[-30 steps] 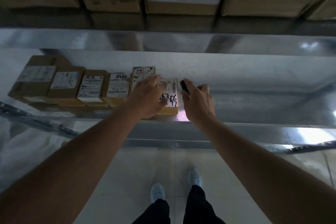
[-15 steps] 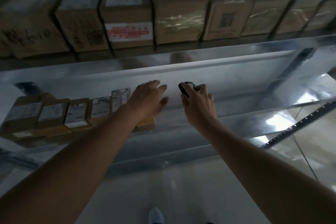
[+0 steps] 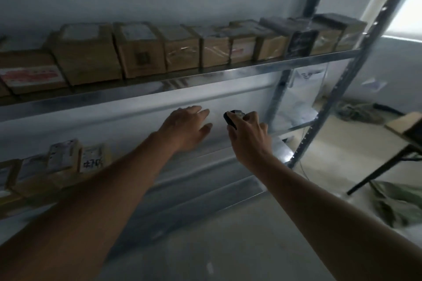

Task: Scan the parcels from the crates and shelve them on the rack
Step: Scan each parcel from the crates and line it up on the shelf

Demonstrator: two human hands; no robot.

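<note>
I face a metal rack (image 3: pixel 205 80). Its middle shelf holds a row of small cardboard parcels with white labels at the left; the rightmost one (image 3: pixel 94 158) bears handwritten marks. My left hand (image 3: pixel 187 128) hovers in front of the shelf, right of that row, fingers straight and holding nothing. My right hand (image 3: pixel 247 134) grips a small black scanner (image 3: pixel 231 117) beside it. The upper shelf carries a long row of bigger cardboard boxes (image 3: pixel 139 52).
A slanted rack upright (image 3: pixel 342 89) stands at the right. Beyond it are a folding table (image 3: pixel 406 134) with a box, a white bag (image 3: pixel 296 102) behind the rack and green fabric (image 3: pixel 397 203) on the floor.
My left hand has let go of the marked parcel and come away to the right. The view has swung up and right, so the parcel row now lies at the far left.
</note>
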